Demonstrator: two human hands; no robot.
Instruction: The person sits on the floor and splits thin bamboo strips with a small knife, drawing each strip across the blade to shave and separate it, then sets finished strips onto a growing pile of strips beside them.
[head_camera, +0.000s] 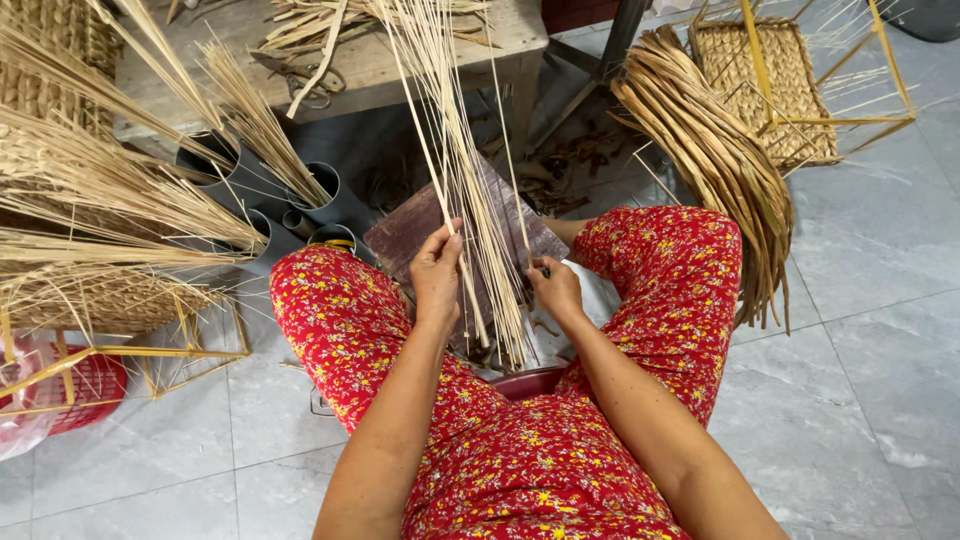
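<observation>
Seated person; bundle of pale straw stalks (470, 190) stands between the knees over a dark board (410, 235). Left hand (437, 275) pinches one stalk. Right hand (556, 287) closed on another, near the bundle's right edge.

Loose red trousers (620, 330) with a small yellow and white flower print, bare forearms, no sleeves.

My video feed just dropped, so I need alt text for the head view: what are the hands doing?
Seated on a tiled floor, a person pinches thin pale reed strands with the left hand and right hand, over a dark board. Grey tubes holding more reeds stand at the left, and a bundle of dried leaves lies at the right.
</observation>
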